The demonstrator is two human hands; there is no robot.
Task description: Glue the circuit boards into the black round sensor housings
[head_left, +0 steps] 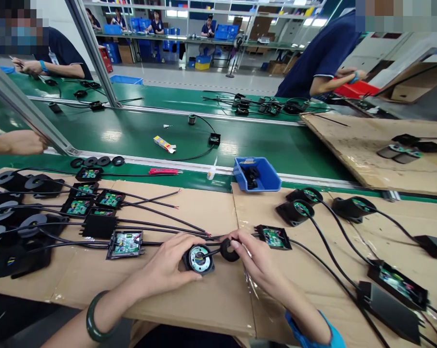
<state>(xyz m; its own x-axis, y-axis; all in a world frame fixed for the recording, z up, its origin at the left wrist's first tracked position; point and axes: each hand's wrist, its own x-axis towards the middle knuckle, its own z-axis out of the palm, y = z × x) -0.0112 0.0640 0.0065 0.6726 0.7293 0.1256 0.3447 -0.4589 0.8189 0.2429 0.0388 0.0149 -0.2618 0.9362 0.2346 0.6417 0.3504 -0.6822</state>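
My left hand (pixel 175 258) is closed around a round black housing (pixel 200 260), whose open face shows a pale metal ring with thin wires in the middle. Pinched in my right hand (pixel 252 253) is a black ring cap (pixel 229 250), held just right of the housing and apart from it. A short stretch of black cable runs between the two. Behind my right hand lies a black box with a green circuit board (pixel 274 237). Left of my left hand is another open box with a circuit board (pixel 126 244).
Black housings with ring caps (pixel 33 223) crowd the left side, their cables crossing the cardboard (pixel 160 191). More housings (pixel 300 211) and boxes (pixel 397 285) lie right. A blue bin (pixel 257 175), red cutter (pixel 165 171) and small bottle (pixel 212 171) stand behind. Another person's hand (pixel 17 142) reaches in left.
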